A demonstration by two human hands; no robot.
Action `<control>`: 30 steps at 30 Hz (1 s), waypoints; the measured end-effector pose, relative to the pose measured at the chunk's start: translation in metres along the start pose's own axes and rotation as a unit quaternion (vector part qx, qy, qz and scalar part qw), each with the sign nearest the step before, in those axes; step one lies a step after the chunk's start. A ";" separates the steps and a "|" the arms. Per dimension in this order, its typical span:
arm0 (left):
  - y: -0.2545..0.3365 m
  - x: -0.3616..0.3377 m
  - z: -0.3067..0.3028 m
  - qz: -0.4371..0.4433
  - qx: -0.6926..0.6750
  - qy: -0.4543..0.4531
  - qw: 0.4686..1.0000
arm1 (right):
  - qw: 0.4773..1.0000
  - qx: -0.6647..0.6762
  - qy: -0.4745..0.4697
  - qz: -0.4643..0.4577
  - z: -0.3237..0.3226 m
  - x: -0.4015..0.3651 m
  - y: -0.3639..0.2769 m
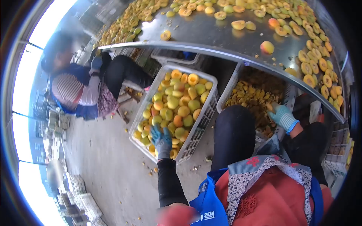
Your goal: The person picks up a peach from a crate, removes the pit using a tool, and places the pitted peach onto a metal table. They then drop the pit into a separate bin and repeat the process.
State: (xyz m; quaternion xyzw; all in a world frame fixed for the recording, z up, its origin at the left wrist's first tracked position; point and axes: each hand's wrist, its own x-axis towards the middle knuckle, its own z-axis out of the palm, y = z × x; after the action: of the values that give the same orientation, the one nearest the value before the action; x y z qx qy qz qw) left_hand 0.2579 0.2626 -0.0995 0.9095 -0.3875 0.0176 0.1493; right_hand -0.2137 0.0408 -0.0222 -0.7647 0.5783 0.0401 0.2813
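Observation:
My left hand, in a blue-grey glove, reaches into the near end of a white plastic crate heaped with whole yellow-green and orange apricots. Its fingers are spread over the fruit. My right hand, in a striped teal glove, is over a second crate under the table edge, which holds apricot scraps. The fingers of that hand are curled, with a small tan-orange thing at their tips; I cannot tell what it is.
A metal table carries many halved apricots and a whole apricot; its raised rim runs above both crates. Another person sits at the left. Stacked crates stand at the right. Fruit bits lie on the concrete floor.

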 end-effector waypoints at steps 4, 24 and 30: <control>-0.025 0.022 0.041 0.018 0.061 -0.107 0.992 | 0.996 -0.018 0.044 -0.077 0.007 -0.004 0.016; 0.529 0.082 -0.018 0.525 -0.165 -0.189 0.813 | 0.991 0.090 0.080 -0.063 -0.095 -0.051 0.013; 0.538 0.084 -0.023 0.465 -0.235 -0.338 0.784 | 0.938 0.205 0.253 -0.122 -0.100 -0.057 0.020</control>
State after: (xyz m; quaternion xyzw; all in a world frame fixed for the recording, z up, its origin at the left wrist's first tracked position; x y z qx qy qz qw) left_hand -0.0635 -0.1425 0.0734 0.5037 -0.7812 -0.3153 0.1911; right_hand -0.2771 0.0386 0.0760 -0.7403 0.5279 -0.3085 0.2794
